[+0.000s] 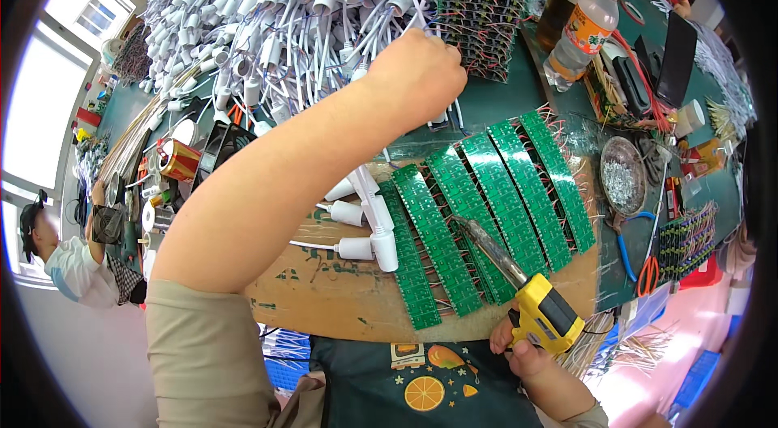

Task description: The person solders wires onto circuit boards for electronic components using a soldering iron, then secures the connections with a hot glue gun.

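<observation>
My left hand (421, 67) reaches far forward, its fingers curled at the near right edge of a large pile of white lamp sockets with wires (275, 6). White leads show just beyond the fist, but what the fingers hold is hidden. My right hand (531, 355) grips a yellow soldering iron (545, 314) at the near edge. Its metal tip points up and left, over rows of green circuit boards (454, 193) joined by red wires. Left of the boards, several white sockets (381, 246) lie partly under my left forearm.
A brown board (316, 306) lies beneath the circuit boards. At right stand a drink bottle with an orange cap (582, 35), a metal dish (623, 175) and blue-handled pliers (625, 250). Stacked dark boards (486, 6) stand behind. Other people sit at far left and far right.
</observation>
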### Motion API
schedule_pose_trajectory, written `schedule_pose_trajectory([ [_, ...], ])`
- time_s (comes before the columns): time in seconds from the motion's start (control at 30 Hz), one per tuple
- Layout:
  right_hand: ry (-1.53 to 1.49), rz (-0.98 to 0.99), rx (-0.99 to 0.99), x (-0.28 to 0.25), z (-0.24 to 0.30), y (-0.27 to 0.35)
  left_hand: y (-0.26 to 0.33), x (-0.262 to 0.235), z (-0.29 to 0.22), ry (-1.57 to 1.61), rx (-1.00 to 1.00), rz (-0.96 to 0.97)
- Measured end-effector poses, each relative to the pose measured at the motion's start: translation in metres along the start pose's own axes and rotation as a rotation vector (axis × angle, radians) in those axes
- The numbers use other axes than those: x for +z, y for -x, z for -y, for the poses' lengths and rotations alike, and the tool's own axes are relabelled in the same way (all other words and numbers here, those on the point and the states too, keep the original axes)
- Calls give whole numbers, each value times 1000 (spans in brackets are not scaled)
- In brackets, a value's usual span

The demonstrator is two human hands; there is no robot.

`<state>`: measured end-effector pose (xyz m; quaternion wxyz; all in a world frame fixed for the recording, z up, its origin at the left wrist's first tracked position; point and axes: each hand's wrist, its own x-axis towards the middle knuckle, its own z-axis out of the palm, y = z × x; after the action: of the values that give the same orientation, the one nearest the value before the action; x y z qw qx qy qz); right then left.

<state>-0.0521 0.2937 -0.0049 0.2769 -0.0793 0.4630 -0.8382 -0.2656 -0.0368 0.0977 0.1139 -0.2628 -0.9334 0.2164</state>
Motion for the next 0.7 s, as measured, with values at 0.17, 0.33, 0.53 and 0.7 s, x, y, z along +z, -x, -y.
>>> schedule_pose_trajectory([
  [0.17,-40,-36,-12,3,2,3,34,-43,-4,33,-23,-103],
  [0.33,-8,-69,7,1,3,0,124,-99,-16,220,-214,-352],
  [0.53,107,-84,51,4,8,-3,239,-86,-86,578,-446,-9],
  [0.7,125,-40,21,-1,4,-4,276,-58,-126,670,-657,77],
])
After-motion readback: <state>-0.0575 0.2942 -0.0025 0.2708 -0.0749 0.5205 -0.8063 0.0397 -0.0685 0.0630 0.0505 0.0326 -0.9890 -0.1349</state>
